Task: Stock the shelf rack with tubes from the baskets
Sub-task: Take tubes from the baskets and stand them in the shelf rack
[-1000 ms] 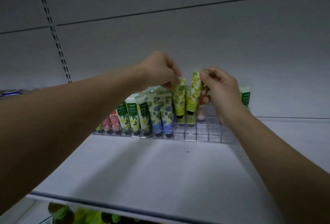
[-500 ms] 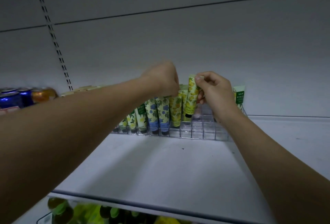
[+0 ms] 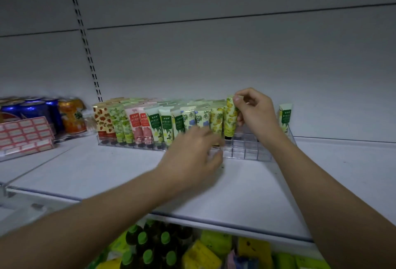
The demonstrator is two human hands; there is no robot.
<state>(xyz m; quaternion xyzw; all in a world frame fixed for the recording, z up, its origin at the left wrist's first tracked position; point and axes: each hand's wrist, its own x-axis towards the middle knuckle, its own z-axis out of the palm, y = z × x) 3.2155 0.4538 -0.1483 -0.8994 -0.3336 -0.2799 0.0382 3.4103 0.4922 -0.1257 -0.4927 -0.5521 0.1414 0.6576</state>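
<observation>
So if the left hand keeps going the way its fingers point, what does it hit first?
Probably the clear rack, at its front wall by the yellow tubes. The left hand is blurred, so depth is uncertain.

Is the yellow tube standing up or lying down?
Standing up. The yellow lemon-print tube is upright, black cap down in the clear plastic rack, its top pinched by the right hand.
</observation>
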